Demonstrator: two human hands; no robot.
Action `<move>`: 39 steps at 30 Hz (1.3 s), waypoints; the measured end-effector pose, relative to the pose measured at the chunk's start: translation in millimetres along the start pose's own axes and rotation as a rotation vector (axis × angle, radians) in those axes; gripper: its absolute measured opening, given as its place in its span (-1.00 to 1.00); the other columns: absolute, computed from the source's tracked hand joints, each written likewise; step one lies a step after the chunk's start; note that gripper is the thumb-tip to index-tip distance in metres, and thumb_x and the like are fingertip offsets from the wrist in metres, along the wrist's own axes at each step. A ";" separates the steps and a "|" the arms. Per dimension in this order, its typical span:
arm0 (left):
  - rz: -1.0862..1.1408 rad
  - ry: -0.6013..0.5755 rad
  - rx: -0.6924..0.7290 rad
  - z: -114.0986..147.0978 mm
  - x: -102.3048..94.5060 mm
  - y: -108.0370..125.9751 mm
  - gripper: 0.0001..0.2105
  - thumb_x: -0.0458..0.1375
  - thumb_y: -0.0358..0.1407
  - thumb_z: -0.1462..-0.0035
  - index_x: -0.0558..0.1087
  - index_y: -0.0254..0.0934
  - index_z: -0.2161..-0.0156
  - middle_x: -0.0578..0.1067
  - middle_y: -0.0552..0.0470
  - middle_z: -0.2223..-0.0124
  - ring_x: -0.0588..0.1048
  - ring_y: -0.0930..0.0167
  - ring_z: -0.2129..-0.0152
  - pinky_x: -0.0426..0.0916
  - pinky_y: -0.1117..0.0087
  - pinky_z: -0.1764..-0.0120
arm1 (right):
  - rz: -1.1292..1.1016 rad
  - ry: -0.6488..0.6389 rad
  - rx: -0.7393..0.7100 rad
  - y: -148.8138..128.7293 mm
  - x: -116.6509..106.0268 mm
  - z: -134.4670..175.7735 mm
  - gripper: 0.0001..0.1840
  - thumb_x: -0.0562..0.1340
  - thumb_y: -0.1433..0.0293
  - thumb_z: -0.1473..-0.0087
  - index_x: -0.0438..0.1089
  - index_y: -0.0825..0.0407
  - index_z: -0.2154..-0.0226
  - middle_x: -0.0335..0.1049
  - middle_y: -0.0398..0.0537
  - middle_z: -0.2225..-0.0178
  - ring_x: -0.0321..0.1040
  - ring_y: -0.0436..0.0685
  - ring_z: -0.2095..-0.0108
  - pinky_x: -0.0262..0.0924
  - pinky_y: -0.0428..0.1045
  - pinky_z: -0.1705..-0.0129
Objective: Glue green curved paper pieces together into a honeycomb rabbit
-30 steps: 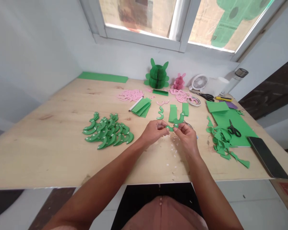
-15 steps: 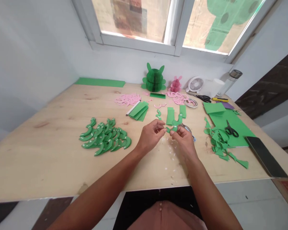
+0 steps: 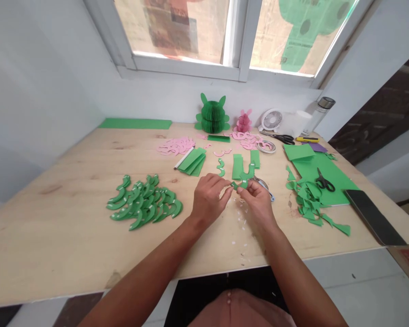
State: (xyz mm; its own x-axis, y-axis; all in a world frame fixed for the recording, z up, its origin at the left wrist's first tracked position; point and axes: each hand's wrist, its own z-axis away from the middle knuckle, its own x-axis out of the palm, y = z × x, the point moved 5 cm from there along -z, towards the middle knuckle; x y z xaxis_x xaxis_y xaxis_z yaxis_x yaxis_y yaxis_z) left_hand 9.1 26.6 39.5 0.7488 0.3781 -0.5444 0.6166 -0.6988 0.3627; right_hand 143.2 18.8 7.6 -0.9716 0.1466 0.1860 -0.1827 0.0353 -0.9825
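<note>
My right hand [image 3: 257, 200] pinches a wavy green paper cutout [image 3: 248, 171] that bears small white tape bits. At the cutout's left end, the thumb and fingertips of my left hand [image 3: 209, 197] close on its tip. Just beyond the hands lies another curved green cutout [image 3: 221, 167] with white marks. Partly behind my right hand is a light-blue-handled pair of scissors [image 3: 271, 197]. A heap of curved green cutouts [image 3: 145, 202] with white bits lies to the left. Small white scraps [image 3: 242, 222] are scattered on the table below my hands.
Folded green paper [image 3: 192, 162] and pink cutouts [image 3: 175, 146] lie farther back. Behind stand a green honeycomb paper figure [image 3: 213, 116], a pink one [image 3: 244, 121] and a small fan [image 3: 271, 120]. To the right are green scraps [image 3: 308, 200], black scissors [image 3: 324, 180] and a phone [image 3: 375, 217].
My view has shifted slightly, so things sit a little farther left. Both hands stay at the green cutout, the left still at its left end.
</note>
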 end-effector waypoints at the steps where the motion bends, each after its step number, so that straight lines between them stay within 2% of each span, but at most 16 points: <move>1: -0.004 0.001 0.004 0.0 -0.3 0.5 -0.93 0.13 -0.36 -0.07 0.45 -0.28 0.36 0.50 -0.02 0.41 0.43 0.33 0.37 0.32 0.28 0.29 | 0.006 -0.005 -0.002 0.4 -0.1 -0.1 -0.76 0.33 0.29 0.18 0.26 0.03 0.57 0.24 -0.26 0.58 0.11 -0.05 0.55 0.01 -0.10 0.47; 9: 0.016 -0.020 -0.025 1.3 1.9 -1.7 -0.91 0.11 -0.36 -0.08 0.47 -0.26 0.38 0.52 0.00 0.43 0.44 0.34 0.39 0.31 0.28 0.30 | 0.036 -0.023 -0.029 2.7 -1.2 -1.8 -0.79 0.33 0.28 0.17 0.31 0.03 0.52 0.34 -0.17 0.49 0.23 0.02 0.46 0.08 -0.08 0.42; 12: 0.048 -0.026 -0.049 1.5 2.9 -2.6 -0.90 0.11 -0.37 -0.08 0.48 -0.27 0.38 0.53 0.00 0.43 0.44 0.35 0.41 0.31 0.28 0.30 | 0.038 -0.021 -0.043 2.7 -1.4 -1.9 -0.78 0.33 0.27 0.17 0.30 0.02 0.55 0.32 -0.18 0.52 0.24 0.03 0.46 0.09 -0.08 0.43; 19: 0.162 -0.059 -0.157 1.8 4.9 -4.6 -0.90 0.11 -0.37 -0.08 0.49 -0.24 0.36 0.54 0.01 0.41 0.46 0.35 0.40 0.35 0.28 0.29 | 0.047 -0.024 -0.046 2.0 -1.5 -2.4 -0.79 0.33 0.26 0.17 0.34 0.03 0.51 0.37 -0.14 0.47 0.27 0.05 0.42 0.10 -0.07 0.42; 26: 0.252 -0.067 -0.240 2.1 4.9 -8.2 -0.89 0.11 -0.37 -0.08 0.49 -0.23 0.36 0.55 0.01 0.39 0.49 0.36 0.41 0.37 0.31 0.30 | 0.041 -0.014 -0.044 3.3 -3.2 -3.4 -0.79 0.33 0.26 0.18 0.36 0.02 0.49 0.35 -0.17 0.51 0.26 0.04 0.45 0.09 -0.08 0.43; 34: 0.180 0.047 -0.201 0.7 -3.8 -2.7 -0.94 0.11 -0.38 -0.06 0.44 -0.24 0.35 0.53 0.01 0.39 0.48 0.35 0.39 0.36 0.30 0.28 | 0.042 0.002 -0.032 -0.9 -3.0 -0.1 -0.75 0.33 0.24 0.17 0.27 0.02 0.57 0.25 -0.22 0.59 0.17 0.00 0.53 0.05 -0.08 0.47; 39: 0.148 0.053 -0.126 -0.2 -4.5 2.1 -0.96 0.11 -0.40 -0.06 0.41 -0.25 0.37 0.52 0.01 0.40 0.45 0.36 0.39 0.34 0.31 0.30 | 0.034 0.017 -0.033 -0.8 -4.1 -0.1 -0.75 0.32 0.28 0.16 0.25 0.02 0.59 0.20 -0.24 0.60 0.12 -0.03 0.54 0.03 -0.09 0.47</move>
State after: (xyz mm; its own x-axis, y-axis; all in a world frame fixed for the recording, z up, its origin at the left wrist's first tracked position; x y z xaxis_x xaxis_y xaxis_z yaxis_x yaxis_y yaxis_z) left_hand 7.1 23.5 42.8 0.8430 0.3109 -0.4389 0.5222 -0.6686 0.5294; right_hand 147.3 18.3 7.6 -0.9744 0.1650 0.1525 -0.1440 0.0627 -0.9876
